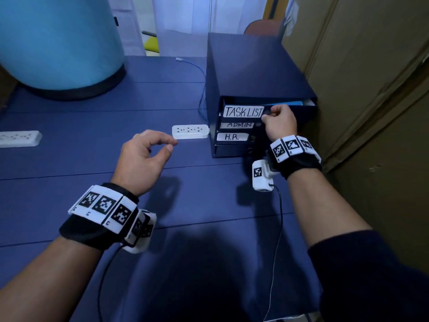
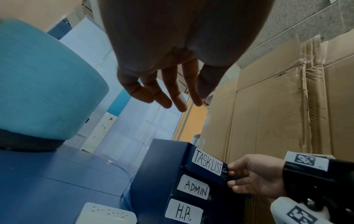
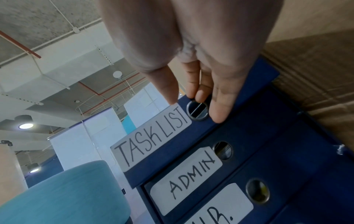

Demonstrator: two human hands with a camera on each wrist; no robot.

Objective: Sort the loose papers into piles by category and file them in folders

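Counter (image 1: 69, 182), blue, filled my head view, a big teal cylinder (image 1: 58, 43) standing at its far left. Cabinet (image 1: 250, 73) sat at the right edge beside cardboard (image 1: 371, 89), its top drawer (image 3: 239, 121), labelled TASK LIST, pulled slightly out above ADMIN (image 3: 187, 180) and H.R. (image 1: 232, 137). My right grip (image 1: 279, 120) pinched that drawer's front at its ring hole (image 3: 198, 111). My left grip (image 1: 141, 159) hovered loosely curled, holding nothing. One power strip (image 1: 190, 131) lay just beside the cabinet.
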